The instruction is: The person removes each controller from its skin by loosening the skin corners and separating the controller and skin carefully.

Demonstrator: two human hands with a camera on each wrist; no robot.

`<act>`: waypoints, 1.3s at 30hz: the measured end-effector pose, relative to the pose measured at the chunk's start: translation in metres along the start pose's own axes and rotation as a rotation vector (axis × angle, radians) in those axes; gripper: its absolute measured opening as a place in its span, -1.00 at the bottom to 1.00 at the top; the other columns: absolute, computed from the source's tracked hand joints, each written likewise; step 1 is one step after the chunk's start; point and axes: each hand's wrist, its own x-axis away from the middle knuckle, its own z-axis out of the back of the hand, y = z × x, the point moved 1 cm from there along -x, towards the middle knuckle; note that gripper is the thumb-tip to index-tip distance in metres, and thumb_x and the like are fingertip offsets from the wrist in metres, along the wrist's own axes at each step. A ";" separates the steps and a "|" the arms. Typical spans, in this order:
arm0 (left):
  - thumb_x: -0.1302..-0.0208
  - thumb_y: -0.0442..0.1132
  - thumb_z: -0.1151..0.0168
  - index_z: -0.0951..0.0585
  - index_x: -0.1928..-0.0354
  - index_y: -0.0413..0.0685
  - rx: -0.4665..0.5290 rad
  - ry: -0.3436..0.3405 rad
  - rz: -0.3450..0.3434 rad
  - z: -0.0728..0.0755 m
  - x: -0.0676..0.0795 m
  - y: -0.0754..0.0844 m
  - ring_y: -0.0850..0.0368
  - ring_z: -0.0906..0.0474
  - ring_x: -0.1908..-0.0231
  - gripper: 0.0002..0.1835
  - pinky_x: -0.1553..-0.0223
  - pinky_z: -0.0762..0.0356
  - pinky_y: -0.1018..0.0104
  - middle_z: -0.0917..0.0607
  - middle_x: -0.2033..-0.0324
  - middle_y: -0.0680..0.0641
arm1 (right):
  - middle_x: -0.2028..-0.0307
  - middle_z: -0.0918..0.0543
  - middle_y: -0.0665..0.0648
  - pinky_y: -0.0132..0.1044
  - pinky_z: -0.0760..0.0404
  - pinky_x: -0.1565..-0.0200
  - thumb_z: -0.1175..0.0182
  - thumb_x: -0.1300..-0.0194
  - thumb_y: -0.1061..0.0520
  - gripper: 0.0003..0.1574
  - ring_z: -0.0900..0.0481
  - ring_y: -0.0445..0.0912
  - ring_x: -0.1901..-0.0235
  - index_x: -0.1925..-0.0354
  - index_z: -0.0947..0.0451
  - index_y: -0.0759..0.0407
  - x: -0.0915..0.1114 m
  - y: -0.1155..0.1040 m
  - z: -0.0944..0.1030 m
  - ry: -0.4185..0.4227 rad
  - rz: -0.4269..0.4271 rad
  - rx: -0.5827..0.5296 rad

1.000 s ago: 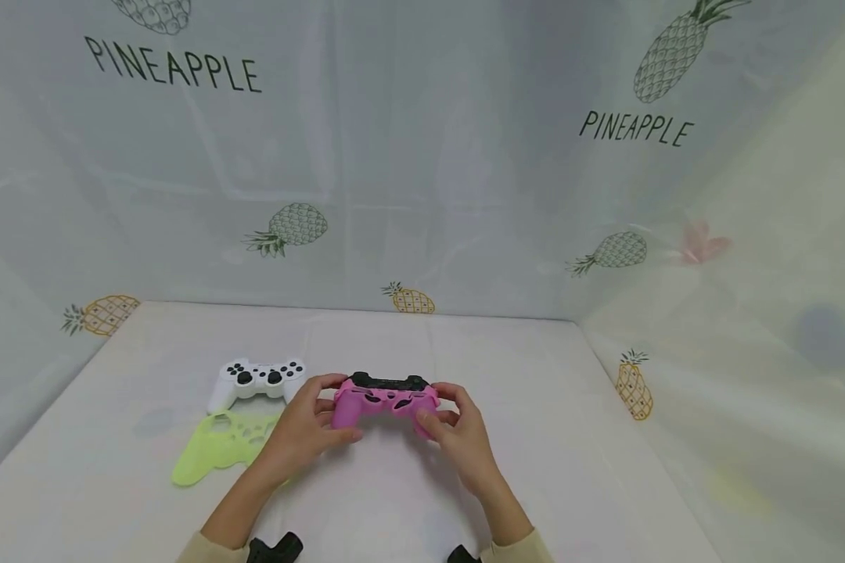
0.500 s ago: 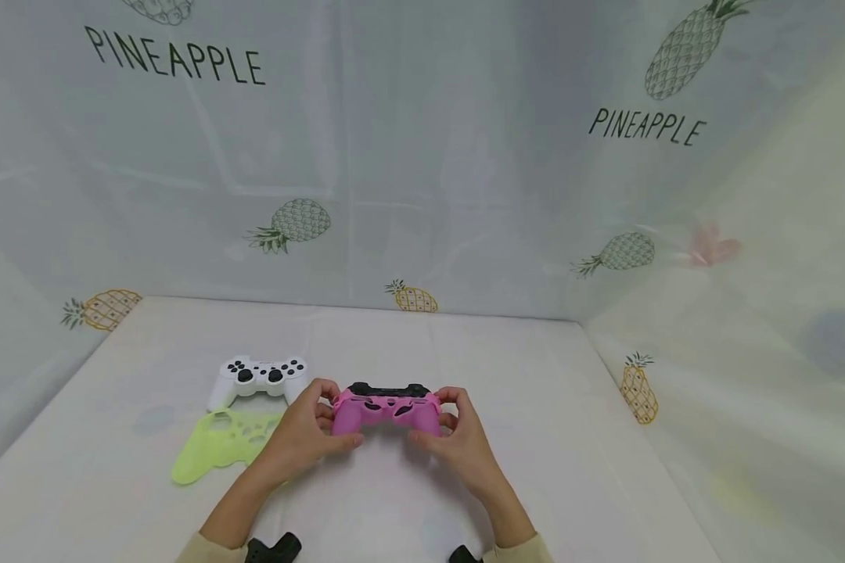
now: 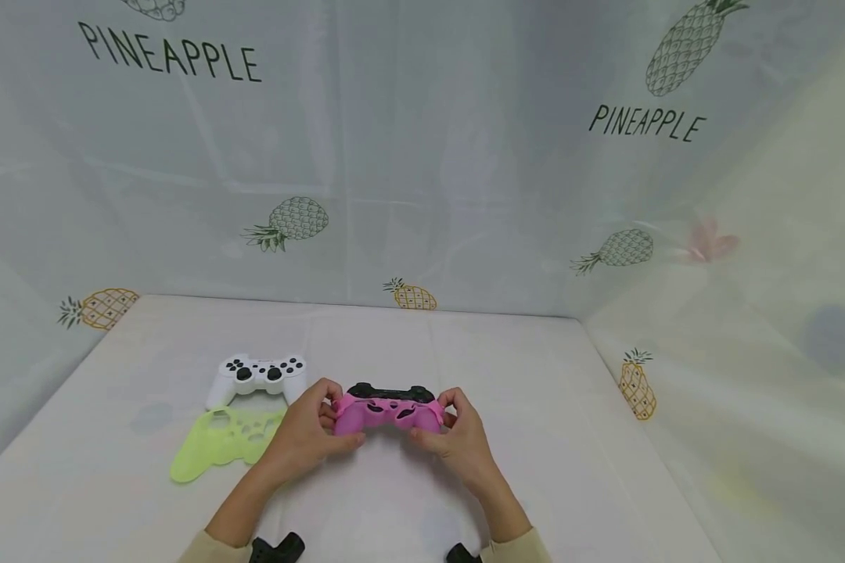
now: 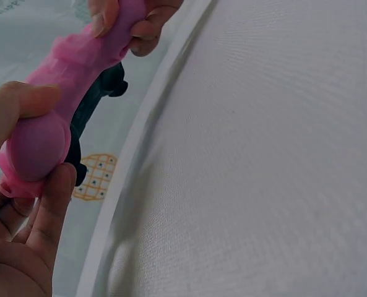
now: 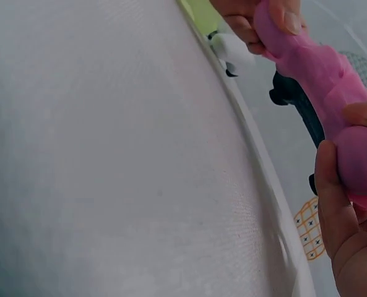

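Observation:
A black game controller (image 3: 392, 394) in a pink silicone cover (image 3: 386, 412) is held between both hands at the middle of the head view. The cover wraps the handles, while a strip of black with two thumbsticks shows along the far side. My left hand (image 3: 304, 432) grips the left handle, thumb on the near side and fingers at the outer end. My right hand (image 3: 467, 442) grips the right handle the same way. In the left wrist view the pink cover (image 4: 72, 74) bulges round the handles; the right wrist view shows the black controller (image 5: 297, 102) beyond it.
A white game controller (image 3: 256, 377) lies on the white-covered table (image 3: 549, 469) to the left. Just in front of it lies a flat lime-green silicone cover (image 3: 218, 447), partly behind the left forearm. A pineapple-print curtain (image 3: 422, 156) hangs behind the table.
The covered controller has tilted and come slightly lower in the head view, its handles levelling out. The right thumb has shifted down along its handle. Both hands keep their grip.

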 end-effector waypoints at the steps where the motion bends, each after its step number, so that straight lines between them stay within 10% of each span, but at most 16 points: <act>1: 0.04 -0.15 -0.77 -0.43 0.06 0.00 -0.005 0.001 -0.007 0.000 0.000 0.000 0.02 -0.62 0.25 -0.33 0.20 -0.63 0.31 -0.58 0.20 -0.10 | 0.00 -0.51 0.17 -0.36 -0.61 0.37 -0.65 -0.02 0.27 -0.29 -0.62 -0.06 0.18 0.09 -0.33 0.16 0.000 0.000 0.000 0.003 0.000 0.001; 23: -0.02 -0.06 -0.73 -0.45 0.19 0.01 -0.138 0.044 0.035 -0.012 -0.003 0.000 0.16 -0.50 0.39 -0.44 0.36 -0.48 0.32 -0.58 0.41 0.01 | 0.61 -0.33 -0.07 -0.40 -0.27 0.49 -0.64 0.03 0.20 -0.34 -0.29 -0.24 0.55 0.30 -0.28 0.23 0.000 0.003 0.003 0.039 -0.047 0.135; 32: -0.04 -0.14 -0.72 -0.45 -0.05 0.00 -0.084 0.033 0.051 -0.018 -0.003 -0.003 0.12 -0.63 0.25 -0.34 0.22 -0.60 0.28 -0.61 0.13 -0.07 | 0.25 -0.60 0.10 -0.30 -0.55 0.23 -0.67 -0.08 0.10 -0.24 -0.59 -0.15 0.33 -0.04 -0.35 0.14 0.001 0.004 0.020 -0.095 -0.062 0.151; 39: -0.03 -0.13 -0.73 -0.43 -0.17 0.01 -0.028 -0.003 0.059 -0.013 0.000 -0.005 0.09 -0.70 0.22 -0.25 0.19 -0.65 0.24 -0.67 0.13 -0.10 | -0.19 -0.43 0.26 -0.31 -0.68 -0.02 -0.62 -0.09 0.33 -0.09 -0.73 0.02 0.03 -0.25 -0.30 0.14 0.002 0.008 0.032 -0.279 0.022 0.107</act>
